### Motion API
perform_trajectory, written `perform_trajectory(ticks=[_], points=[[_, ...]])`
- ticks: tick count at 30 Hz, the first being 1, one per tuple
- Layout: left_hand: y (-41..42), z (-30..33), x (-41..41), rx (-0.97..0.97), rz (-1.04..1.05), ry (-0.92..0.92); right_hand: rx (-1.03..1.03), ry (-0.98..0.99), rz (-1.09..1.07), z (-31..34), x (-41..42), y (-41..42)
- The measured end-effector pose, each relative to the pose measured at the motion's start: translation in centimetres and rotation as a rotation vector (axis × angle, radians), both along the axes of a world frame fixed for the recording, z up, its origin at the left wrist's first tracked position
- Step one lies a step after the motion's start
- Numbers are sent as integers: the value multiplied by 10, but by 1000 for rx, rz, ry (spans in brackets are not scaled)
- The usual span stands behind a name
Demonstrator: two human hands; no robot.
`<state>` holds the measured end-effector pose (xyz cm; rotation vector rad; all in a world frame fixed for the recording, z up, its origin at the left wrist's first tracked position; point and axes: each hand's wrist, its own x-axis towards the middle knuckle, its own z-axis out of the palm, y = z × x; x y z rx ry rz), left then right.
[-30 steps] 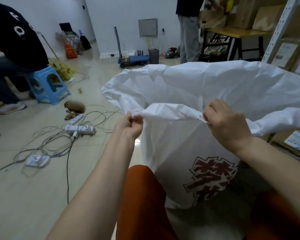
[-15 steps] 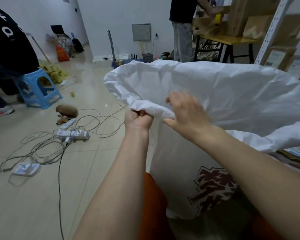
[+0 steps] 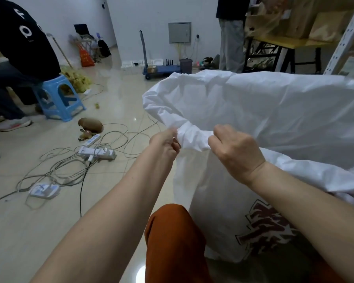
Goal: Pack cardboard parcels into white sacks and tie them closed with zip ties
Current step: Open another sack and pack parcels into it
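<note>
Both the left hand (image 3: 165, 144) and right hand (image 3: 236, 149) pinch the white sack (image 3: 264, 111) at its near rim, a bunched fold running crosswise between them.

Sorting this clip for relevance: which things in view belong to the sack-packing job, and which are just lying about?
Part of the job:
- white sack, its rim bunched between both hands
- left hand, gripping the rim
- right hand, gripping the rim
- cardboard parcels on the far table

Lying about:
- power strips and tangled cables
- blue stool
- blue trolley
- brown plush toy
</note>
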<state>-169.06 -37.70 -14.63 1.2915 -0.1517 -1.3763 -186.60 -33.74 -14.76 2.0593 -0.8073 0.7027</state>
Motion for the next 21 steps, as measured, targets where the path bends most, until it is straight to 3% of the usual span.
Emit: perform_trajectory(ticks=[4,6,8,10,13,16,19,21], points=[[-9,13,3,-101,32,329,126,77,-92,-8,-12,4],[-16,10,2,-115,73,428,269,155,-161,-12,-13,8],[-23,4,0,-112,71,434,556,150,-201,-8,-11,9],[-30,-2,-2,-112,50,417,741,-20,-243,9,-3,6],[-34,-11,-3,-95,-10,408,716,-274,-262,33,24,-9],[-25,-10,0,-135,-124,235,844,-158,-343,30,49,-20],[-10,-2,11,-163,32,-191,608,19,-275,13,55,-19],[-7,4,17,-227,114,-270,532,39,-188,10,58,-13]])
